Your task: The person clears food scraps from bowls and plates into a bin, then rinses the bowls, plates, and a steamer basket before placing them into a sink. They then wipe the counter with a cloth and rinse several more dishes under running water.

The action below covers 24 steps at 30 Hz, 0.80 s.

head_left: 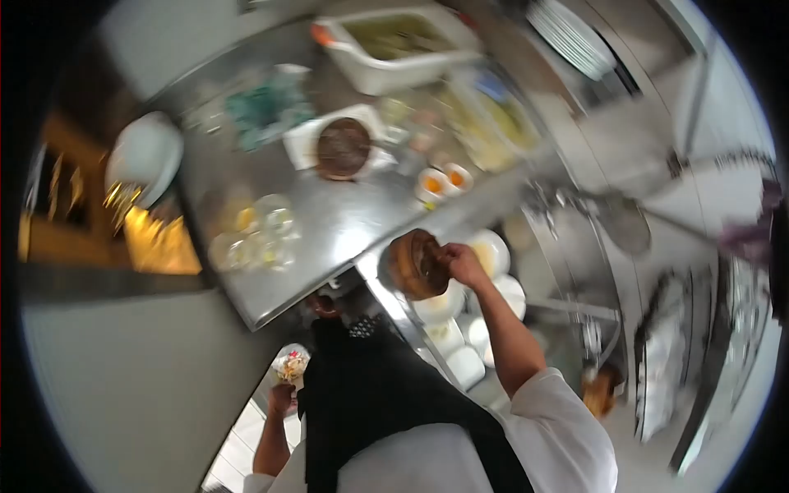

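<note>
My right hand [463, 264] is closed on the edge of a round brown bowl [406, 267]. The bowl is tilted, its dark inside facing the hand, above the sink side of the counter. Below and beside it are stacked white dishes [466, 367]. Low at the left, my left hand [281, 398] is closed at the near rim of a small pale bowl [291, 362] with white, red and yellow bits in it. That hand's fingers are small and partly hidden.
On the steel counter [329, 226] are a brown round dish [343, 149] on a white board, clear glasses [274, 218], two white cups [444, 181] with orange contents, and a white tub [394, 49]. A spray hose [567, 197] hangs right. White plates [571, 37] stand upper right.
</note>
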{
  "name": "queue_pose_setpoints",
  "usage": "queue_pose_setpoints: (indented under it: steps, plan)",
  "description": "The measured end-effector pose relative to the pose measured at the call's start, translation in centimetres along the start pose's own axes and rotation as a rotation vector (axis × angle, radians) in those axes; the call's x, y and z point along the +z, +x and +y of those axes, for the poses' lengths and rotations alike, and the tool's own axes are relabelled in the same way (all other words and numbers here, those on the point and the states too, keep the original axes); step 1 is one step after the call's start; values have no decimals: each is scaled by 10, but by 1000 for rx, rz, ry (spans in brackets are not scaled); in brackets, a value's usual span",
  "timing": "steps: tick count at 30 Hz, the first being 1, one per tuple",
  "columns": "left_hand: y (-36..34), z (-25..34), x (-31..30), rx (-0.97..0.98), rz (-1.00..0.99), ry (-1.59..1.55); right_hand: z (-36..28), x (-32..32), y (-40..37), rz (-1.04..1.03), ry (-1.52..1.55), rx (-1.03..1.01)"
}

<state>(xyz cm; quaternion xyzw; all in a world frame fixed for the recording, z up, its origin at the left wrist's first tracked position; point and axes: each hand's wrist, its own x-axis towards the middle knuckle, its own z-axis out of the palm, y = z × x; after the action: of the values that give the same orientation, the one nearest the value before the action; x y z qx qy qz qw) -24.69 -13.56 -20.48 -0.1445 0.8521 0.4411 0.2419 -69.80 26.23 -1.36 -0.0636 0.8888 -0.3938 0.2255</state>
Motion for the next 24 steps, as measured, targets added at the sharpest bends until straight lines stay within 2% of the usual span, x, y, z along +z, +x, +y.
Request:
queue_pose_setpoints:
  steps: [1, 2, 3, 5, 7, 8, 9, 11, 14, 15, 17, 18, 19, 20, 21, 22, 23, 24]
  plan:
    - [6, -35, 22, 223, 46, 146, 31, -2, -34, -11, 181, 194]
    - [6, -36, 17, 171, -40, 100, 46, -10, -75, 36, 248, 360]
    - [12, -26, 11, 82, -124, 39, 85, -19, -111, 77, 167, 418]
    - [25, -20, -2, 1, -242, 8, 183, -30, -201, 169, -191, 170]
    - [43, -12, -14, -39, -307, 17, 294, -27, -312, 345, -314, 207]
    - [49, -9, -19, -50, -331, 22, 302, -31, -354, 472, 178, 629]
    - [56, -6, -23, -50, -349, 26, 265, -40, -380, 815, 928, 844]
    - [70, 1, -30, -48, -372, 24, 218, -45, -406, 1352, 1119, 930]
    - [82, 10, -37, 24, -385, 29, 204, -34, -381, 1435, 1136, 958]
    - [81, 13, -42, 65, -366, 35, 197, -23, -351, 1358, 1161, 945]
    - [77, 27, -47, 151, -334, 32, 173, -2, -275, 909, 854, 802]
    - [76, 32, -50, 188, -318, 12, 151, 8, -230, 735, 809, 684]
    - [71, 39, -52, 195, -313, -15, 141, 21, -181, 616, 837, 621]
    - [71, 46, -53, 210, -307, -52, 124, 36, -129, 506, 723, 437]
    - [70, 53, -55, 222, -310, -96, 73, 40, -84, 388, 648, 349]
    - [66, 61, -51, 220, -275, -107, 43, 52, -37, 356, 508, 195]
    - [61, 72, -47, -59, -198, -236, 16, 60, 10, 456, 166, -188]
    - [57, 78, -45, -333, -118, -370, -31, 61, 45, 331, 332, -24]
